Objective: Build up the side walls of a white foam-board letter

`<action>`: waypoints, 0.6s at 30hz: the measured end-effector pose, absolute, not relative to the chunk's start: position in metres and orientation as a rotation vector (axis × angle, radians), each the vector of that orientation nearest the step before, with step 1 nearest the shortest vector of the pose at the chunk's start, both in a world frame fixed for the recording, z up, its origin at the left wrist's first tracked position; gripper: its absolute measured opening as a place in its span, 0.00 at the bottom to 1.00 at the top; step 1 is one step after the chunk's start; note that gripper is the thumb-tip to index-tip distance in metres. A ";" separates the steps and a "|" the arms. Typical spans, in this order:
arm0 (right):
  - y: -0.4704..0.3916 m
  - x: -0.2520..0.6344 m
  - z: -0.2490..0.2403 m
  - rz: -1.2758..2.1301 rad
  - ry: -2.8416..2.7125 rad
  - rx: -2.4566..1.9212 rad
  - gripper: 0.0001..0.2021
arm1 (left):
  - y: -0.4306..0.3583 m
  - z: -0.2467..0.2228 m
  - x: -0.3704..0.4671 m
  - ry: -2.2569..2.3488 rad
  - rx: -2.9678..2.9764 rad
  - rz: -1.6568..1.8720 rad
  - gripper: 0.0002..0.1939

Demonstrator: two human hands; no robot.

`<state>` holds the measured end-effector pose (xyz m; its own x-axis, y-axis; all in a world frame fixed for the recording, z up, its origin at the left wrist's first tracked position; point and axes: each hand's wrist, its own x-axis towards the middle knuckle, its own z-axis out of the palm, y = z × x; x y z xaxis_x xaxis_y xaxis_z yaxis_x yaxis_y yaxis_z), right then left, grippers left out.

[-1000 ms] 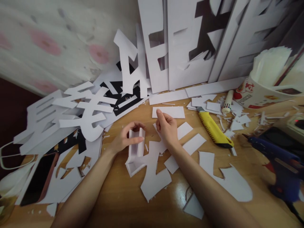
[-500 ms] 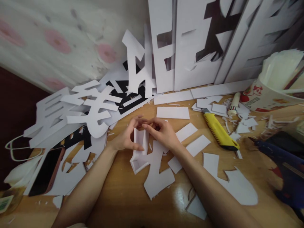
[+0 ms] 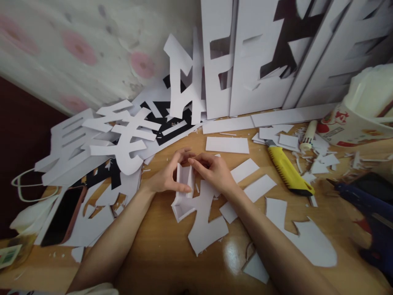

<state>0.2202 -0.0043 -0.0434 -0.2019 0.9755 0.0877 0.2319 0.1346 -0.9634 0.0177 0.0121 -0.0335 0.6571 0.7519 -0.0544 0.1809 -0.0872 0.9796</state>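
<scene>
Between my hands is a white foam board letter with raised side walls, like a shallow open channel; its near end bends outward and rests low over the table. My left hand wraps its left side, thumb along the near part and fingers around the far end. At the far right corner my right hand pinches the wall edge, thumb and forefinger together. Whether a separate strip is in that pinch is hidden. A flat white cut-out piece lies just right of the letter, partly under my right wrist.
White strips lie beyond and right of my hands. A yellow utility knife, a blue glue gun and a paper cup of glue sticks stand right. Left are cut letters and a phone. Large cut boards lean behind.
The view has shifted slightly, so things appear a little further right. Both hands keep their hold on the foam board letter, with hardly any change in the fingers.
</scene>
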 end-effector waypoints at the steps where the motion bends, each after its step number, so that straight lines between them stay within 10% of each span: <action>1: -0.004 0.220 -0.043 1.134 -1.586 -1.201 0.15 | 0.012 -0.033 0.018 0.782 1.625 0.568 0.55; 18: -0.002 0.221 -0.043 1.291 -1.247 -1.152 0.21 | 0.016 -0.039 0.016 0.727 1.583 0.605 0.41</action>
<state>0.2209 -0.0016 -0.0431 -0.0857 0.9963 -0.0065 -0.0285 -0.0090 -0.9996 0.0157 0.0161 -0.0394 0.6660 0.7456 -0.0218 0.1140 -0.0728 0.9908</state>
